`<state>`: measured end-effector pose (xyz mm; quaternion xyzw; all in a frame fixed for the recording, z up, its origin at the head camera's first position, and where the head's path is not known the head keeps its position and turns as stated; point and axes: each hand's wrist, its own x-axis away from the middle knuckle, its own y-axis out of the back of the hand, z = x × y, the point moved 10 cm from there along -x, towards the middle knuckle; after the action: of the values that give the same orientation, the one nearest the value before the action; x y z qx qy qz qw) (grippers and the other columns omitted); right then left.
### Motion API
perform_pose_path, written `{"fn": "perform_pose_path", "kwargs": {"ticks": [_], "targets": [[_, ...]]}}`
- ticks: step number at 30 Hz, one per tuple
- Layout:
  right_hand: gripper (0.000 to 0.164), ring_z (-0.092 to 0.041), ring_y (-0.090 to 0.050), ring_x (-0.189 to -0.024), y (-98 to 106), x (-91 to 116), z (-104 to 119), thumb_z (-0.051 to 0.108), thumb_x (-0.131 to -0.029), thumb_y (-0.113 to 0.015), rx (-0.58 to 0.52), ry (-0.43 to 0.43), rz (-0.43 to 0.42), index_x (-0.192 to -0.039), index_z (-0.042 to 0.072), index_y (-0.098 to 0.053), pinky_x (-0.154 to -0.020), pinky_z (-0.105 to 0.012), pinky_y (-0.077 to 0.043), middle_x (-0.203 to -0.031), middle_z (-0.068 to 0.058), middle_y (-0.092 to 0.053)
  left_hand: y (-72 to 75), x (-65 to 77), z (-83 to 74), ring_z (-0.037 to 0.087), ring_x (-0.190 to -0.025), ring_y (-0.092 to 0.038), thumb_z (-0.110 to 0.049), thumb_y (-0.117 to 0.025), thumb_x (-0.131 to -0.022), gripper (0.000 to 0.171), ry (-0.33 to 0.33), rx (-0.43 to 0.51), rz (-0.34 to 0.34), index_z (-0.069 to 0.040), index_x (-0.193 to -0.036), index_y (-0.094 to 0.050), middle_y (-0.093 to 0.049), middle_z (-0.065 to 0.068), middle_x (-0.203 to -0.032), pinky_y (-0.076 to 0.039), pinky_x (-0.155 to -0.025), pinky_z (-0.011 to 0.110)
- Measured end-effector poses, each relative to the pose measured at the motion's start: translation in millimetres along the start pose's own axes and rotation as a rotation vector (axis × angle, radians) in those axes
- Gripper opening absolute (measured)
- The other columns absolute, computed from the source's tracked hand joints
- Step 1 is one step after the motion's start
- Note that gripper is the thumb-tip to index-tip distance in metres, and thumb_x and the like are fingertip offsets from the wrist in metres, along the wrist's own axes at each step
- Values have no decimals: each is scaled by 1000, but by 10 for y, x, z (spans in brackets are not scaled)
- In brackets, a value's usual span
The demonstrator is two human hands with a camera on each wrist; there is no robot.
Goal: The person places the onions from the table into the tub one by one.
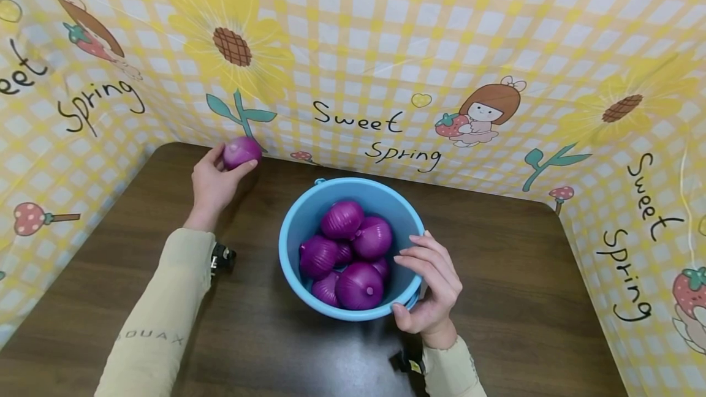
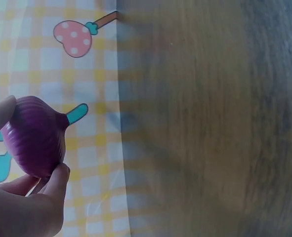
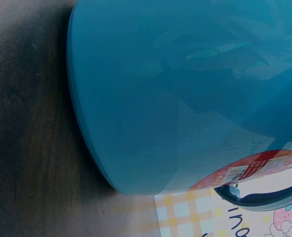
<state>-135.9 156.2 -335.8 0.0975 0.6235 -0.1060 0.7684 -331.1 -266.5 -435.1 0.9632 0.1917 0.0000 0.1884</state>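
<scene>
My left hand (image 1: 214,185) pinches a purple onion (image 1: 242,152) between thumb and fingers near the table's back left. In the left wrist view the onion (image 2: 36,136) shows its ribbed skin and pointed tip. A light blue bucket (image 1: 292,268) stands mid-table with several purple onions (image 1: 360,287) inside. On the bucket's right side my right hand (image 1: 436,283) grips the rim, fingers hooked over it and thumb at the front. The right wrist view is filled by the bucket's outer wall (image 3: 150,98); the hand itself is out of that view.
The dark wooden table (image 1: 507,274) meets a yellow checked cloth (image 1: 353,48) hung along its back and sides. A red label (image 3: 249,168) and part of the bucket's handle (image 3: 264,200) show on its side.
</scene>
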Motion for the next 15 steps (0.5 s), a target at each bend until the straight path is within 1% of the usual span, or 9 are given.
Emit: {"fn": "perform_pose_path", "kwargs": {"ticks": [8, 15], "targets": [[57, -42, -66, -87, 0, 6, -6, 51, -86, -65, 0, -5, 0, -81, -4, -74, -98, -56, -50, -81, -19, -70, 6, 53, -107, 26, -139, -45, -35, -84, -86, 90, -32, 46, -18, -6, -157, -38, -42, 17, -156, -40, -110, 38], [56, -43, -66, -87, -1, 13, -14, 51, -86, -65, -1, -8, 1, -81, -4, -74, -99, -55, -50, -81, -19, -70, -9, 140, -232, 25, -139, -45, -31, -86, -85, 91, -55, 93, -15, -6, -158, -37, -41, 13, -157, -41, -109, 38]]}}
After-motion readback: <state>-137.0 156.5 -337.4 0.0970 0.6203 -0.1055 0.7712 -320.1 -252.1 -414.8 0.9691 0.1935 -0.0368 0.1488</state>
